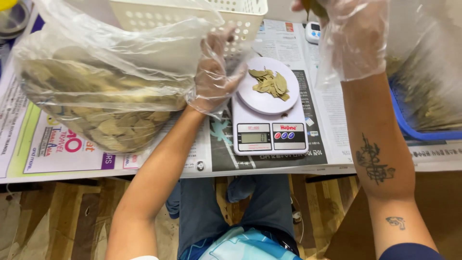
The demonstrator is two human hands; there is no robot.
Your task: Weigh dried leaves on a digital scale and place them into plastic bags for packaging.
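Our big clear crinkly bag of dried leaves (103, 91) lies lengthwise left to right. Our gloved left hand (214, 72) grips its mouth. Brittle leaves (270, 83) top the round scale (269, 113). Our gloved right hand (353, 36) pinches leaves, far right.

A single head-worn camera looks steeply down from close above the newspaper-covered table edge (159, 173), taking in both forearms, the person's lap and the wooden floor below.

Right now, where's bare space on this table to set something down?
Bare newspaper between the leaf bag and the table's near edge, and right of the scale toward the blue tray. Around the scale plate it's crowded.
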